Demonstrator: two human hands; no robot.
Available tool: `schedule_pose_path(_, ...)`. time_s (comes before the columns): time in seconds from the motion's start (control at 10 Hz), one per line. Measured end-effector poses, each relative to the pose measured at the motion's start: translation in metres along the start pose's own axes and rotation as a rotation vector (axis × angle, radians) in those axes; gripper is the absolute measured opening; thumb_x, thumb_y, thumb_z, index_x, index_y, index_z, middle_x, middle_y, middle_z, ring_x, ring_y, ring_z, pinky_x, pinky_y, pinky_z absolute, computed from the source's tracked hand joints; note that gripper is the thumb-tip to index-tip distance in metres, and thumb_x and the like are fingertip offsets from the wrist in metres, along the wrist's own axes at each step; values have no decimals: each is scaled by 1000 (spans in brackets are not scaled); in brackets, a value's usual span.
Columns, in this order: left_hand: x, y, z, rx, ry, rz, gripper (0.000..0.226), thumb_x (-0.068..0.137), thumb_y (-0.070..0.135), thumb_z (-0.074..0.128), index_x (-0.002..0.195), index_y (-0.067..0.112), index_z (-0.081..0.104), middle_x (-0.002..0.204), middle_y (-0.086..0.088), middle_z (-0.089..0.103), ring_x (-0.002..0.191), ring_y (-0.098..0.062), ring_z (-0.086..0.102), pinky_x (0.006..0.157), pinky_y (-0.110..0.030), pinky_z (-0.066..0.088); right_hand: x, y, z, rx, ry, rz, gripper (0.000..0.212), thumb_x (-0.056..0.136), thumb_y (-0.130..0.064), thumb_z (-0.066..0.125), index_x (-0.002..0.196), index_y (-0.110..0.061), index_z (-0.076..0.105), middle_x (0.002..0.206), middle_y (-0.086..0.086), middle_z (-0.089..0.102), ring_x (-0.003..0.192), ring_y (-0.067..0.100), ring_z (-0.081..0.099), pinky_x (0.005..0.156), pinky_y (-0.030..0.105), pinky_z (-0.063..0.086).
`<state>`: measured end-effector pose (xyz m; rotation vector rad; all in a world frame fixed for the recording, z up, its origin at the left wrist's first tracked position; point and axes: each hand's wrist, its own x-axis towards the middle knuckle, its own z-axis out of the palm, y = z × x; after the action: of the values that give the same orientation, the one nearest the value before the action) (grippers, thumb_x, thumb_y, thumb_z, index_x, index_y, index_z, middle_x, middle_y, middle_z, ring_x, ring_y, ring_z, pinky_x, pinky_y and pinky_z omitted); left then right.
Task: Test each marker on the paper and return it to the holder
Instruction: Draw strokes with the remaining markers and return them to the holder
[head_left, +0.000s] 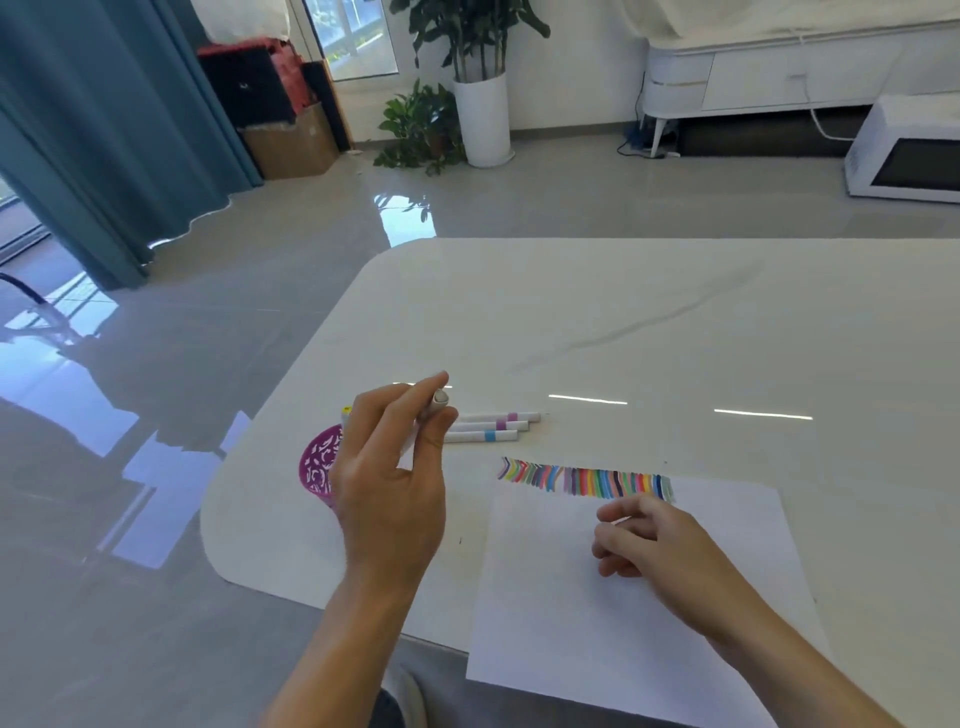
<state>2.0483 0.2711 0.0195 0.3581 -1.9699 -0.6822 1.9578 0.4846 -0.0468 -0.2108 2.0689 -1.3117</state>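
My left hand (395, 483) holds a white marker (439, 402) between thumb and fingers, raised just above the table. Behind that hand stands the purple cut-out holder (318, 467), mostly hidden. Three white markers (498, 427) with purple and blue bands lie side by side on the table, right of my left hand. A white paper sheet (561, 613) lies near the front edge, with a row of coloured test strokes (587, 479) along its top. My right hand (654, 545) rests on the paper, fingers curled loosely, holding nothing.
The white marble table (675, 338) ends in a rounded corner at the left. On the glossy floor beyond stand potted plants (480, 104), a cardboard box (291, 143), a white cabinet (779, 73) and a white microwave (909, 156).
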Motion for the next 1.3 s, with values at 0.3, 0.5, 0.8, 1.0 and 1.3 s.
schedule_pose_path(0.3,13,-32,-35,-12,160,-72,21,94,13,69,113,21,73,105,14,65,99,-14,67,88,-31,56,0,-3,6,-74,1,1,9,98,-24,67,107,-23,65,82,-7,78,75,10,76,94,48,59)
schedule_pose_path(0.5,15,-41,-44,-38,206,-133,22,95,12,68,113,24,71,105,9,67,100,-19,68,89,-37,57,1,-3,9,-109,12,-6,7,100,-24,66,107,-23,64,84,-3,78,76,11,75,93,45,60)
schedule_pose_path(0.8,17,-50,-49,64,201,-198,23,99,17,63,118,29,69,103,10,64,93,-6,65,80,-14,51,1,-6,12,-116,17,-7,6,100,-23,66,105,-22,65,83,-2,78,77,13,75,94,48,59)
schedule_pose_path(1.0,11,-61,-46,110,32,-466,21,92,23,69,104,41,68,93,16,70,87,-1,69,70,-16,54,0,-7,11,-112,15,-6,5,99,-23,67,104,-22,66,81,-3,78,76,13,75,94,50,58)
schedule_pose_path(1.3,6,-71,-37,303,-79,-577,13,93,35,66,97,28,76,95,11,68,90,-9,64,63,-8,36,3,-5,11,-104,11,-2,6,99,-22,67,104,-21,66,82,-2,78,75,14,75,94,49,59)
